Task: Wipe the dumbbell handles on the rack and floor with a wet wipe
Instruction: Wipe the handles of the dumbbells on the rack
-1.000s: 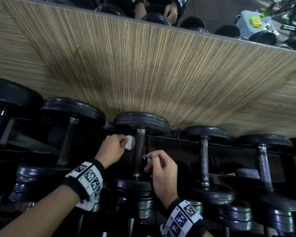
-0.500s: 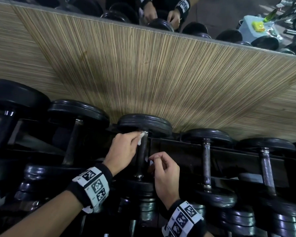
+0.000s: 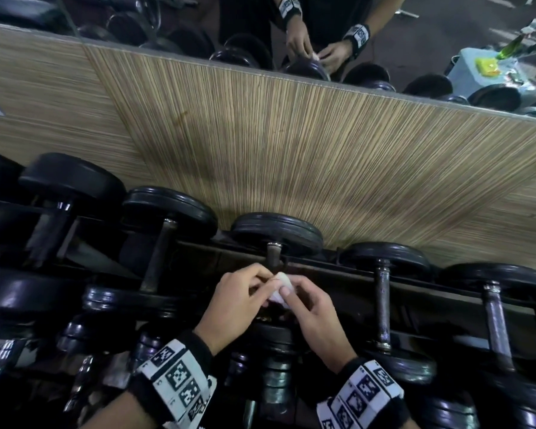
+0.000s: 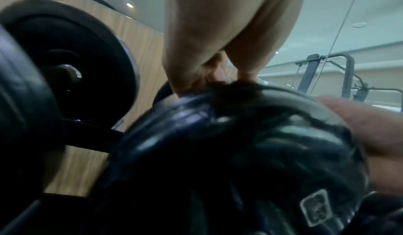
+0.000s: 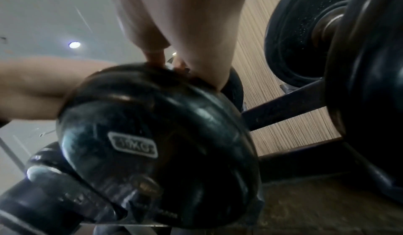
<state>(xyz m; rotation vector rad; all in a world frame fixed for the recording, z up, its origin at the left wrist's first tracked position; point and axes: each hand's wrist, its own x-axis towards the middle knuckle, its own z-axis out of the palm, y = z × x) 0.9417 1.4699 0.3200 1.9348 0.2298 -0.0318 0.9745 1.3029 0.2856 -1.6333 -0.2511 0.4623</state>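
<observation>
Two hands meet over the middle of the dumbbell rack [image 3: 347,275], both pinching one small white wet wipe [image 3: 281,289] just above the handle of the centre dumbbell [image 3: 276,233]. Along the rack's left end sit the larger dumbbells, one with a thick black head [image 3: 72,184] and next to it one with a bare steel handle [image 3: 157,258]. Then comes the left hand [image 3: 239,301], its fingers curled with thumb and fingertips closed on the wipe's left side. The centre dumbbell's handle [image 3: 273,255] shows only as a short stub above the hands; the rest of it is hidden behind them. The right hand [image 3: 313,317] grips the wipe from the right, thumb on top and fingers bent beneath. Both wrists wear black bands with white coded markers. Toward the rack's right end lie two more dumbbells with worn metal handles [image 3: 383,305], well apart from the hands. Behind the rack runs a striped wood panel [image 3: 291,144], with a mirror [image 3: 415,32] above it. In both wrist views a black dumbbell head [image 5: 157,144] fills the foreground and blocks the fingertips, so the wipe cannot be seen there.
</observation>
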